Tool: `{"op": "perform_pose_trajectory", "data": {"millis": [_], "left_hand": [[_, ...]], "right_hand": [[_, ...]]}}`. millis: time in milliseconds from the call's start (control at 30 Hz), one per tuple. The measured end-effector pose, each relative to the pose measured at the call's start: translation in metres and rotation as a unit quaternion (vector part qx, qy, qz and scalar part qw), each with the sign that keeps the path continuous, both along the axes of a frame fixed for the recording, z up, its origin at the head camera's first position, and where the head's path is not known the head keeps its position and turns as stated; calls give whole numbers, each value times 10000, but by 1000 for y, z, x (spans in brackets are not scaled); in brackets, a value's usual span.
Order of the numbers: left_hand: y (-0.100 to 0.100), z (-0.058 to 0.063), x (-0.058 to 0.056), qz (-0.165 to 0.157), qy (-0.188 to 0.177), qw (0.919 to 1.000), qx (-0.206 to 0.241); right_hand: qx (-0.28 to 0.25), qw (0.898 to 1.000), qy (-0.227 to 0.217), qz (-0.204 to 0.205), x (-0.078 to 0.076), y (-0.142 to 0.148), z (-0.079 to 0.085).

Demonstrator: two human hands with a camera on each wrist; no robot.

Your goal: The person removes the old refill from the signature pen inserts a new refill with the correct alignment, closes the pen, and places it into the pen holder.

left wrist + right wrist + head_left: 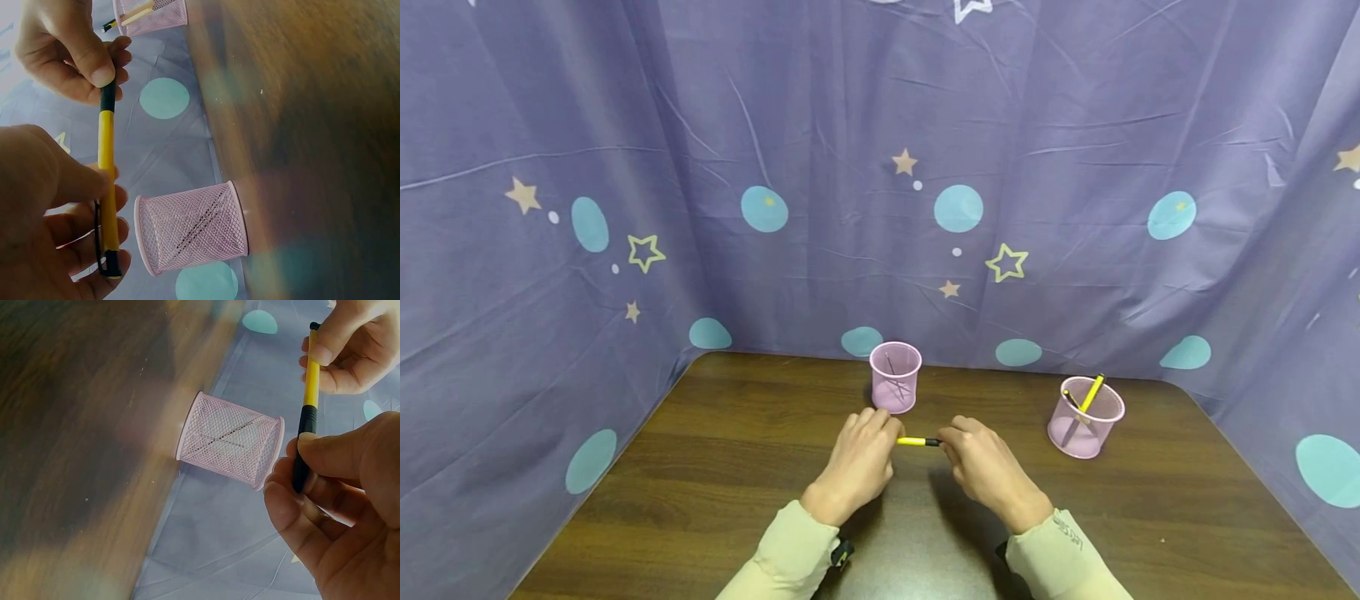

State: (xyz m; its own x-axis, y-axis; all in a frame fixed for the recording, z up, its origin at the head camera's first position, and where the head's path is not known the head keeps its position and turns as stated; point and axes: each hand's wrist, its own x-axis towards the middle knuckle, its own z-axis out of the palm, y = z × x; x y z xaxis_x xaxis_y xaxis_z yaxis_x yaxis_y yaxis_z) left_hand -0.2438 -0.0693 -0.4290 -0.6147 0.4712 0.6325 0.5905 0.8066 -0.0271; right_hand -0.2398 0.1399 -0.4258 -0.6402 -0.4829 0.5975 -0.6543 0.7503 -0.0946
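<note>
A yellow pen (913, 442) with a black grip section and a black clip is held level between both hands, above the table. My left hand (862, 456) pinches its clip end between thumb and fingers; in the left wrist view the clip (97, 234) lies along the yellow barrel. My right hand (988, 467) pinches the black grip section (306, 422) at the other end, thumb on top and fingers beneath. Just beyond the hands stands a pink mesh pen cup (895, 398), with thin dark sticks showing inside it.
A second pink mesh cup (1101, 427) stands to the right, with yellow-and-black pens (1092, 393) leaning in it. The dark wooden table (730, 450) runs back to a purple curtain (820, 275) with stars and dots, which also hangs at both sides.
</note>
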Motion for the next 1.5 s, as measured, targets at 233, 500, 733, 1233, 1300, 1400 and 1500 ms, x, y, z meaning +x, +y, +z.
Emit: {"op": "perform_pose_trajectory", "data": {"millis": [233,500,733,1233,1300,1400,1500], "left_hand": [[0,1,-2,-350,-73,9980,514],[2,2,-1,-515,-89,9971,556],[3,2,1,-521,-174,9972,513],[4,1,2,-263,-415,9987,120],[4,1,3,-212,-367,9991,100],[4,1,3,-130,-365,9992,78],[4,1,3,-178,-398,9989,170]], "right_hand": [[10,10000,-9,-15,1,-1,1],[-18,10000,44,50,2,-2,1],[-25,10000,56,62,1,-1,0],[-7,10000,60,30,1,0,0],[4,10000,59,16,1,-1,-1],[33,10000,50,-10,1,-1,-1],[57,10000,53,-15,1,-2,-1]]}}
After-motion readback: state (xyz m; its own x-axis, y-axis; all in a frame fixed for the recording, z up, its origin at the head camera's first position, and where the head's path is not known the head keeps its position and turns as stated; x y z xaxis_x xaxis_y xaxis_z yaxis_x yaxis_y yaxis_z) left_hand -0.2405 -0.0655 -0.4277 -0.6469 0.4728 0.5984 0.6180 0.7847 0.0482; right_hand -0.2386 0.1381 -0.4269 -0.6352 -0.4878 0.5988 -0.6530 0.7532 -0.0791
